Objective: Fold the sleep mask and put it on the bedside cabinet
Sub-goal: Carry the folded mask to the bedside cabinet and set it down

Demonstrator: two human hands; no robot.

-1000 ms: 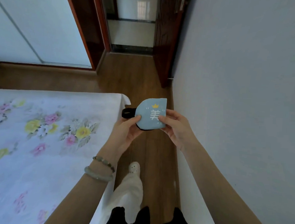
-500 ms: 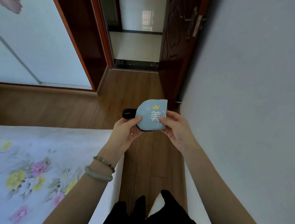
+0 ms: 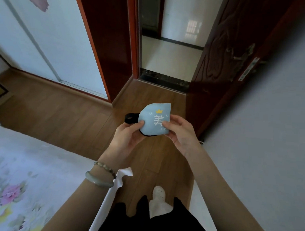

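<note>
A light blue sleep mask (image 3: 154, 115), folded in half, shows a small yellow crown and a white character on its face. Its black strap (image 3: 129, 118) loops out to the left. My left hand (image 3: 128, 140) pinches the mask's lower left edge with the thumb on top. My right hand (image 3: 179, 132) grips its right edge between thumb and fingers. I hold it at chest height above the wooden floor. No bedside cabinet is in view.
A bed with a floral sheet (image 3: 23, 176) fills the lower left. A grey wall (image 3: 269, 138) runs along the right. Ahead, a dark wooden door (image 3: 225, 66) stands open onto a tiled hallway (image 3: 170, 55). White sliding wardrobe doors (image 3: 46, 41) are at the left.
The view has tilted up and moved toward the doorway; the bed has slid down and left in the frame. Both hands keep the same hold on the folded mask.
</note>
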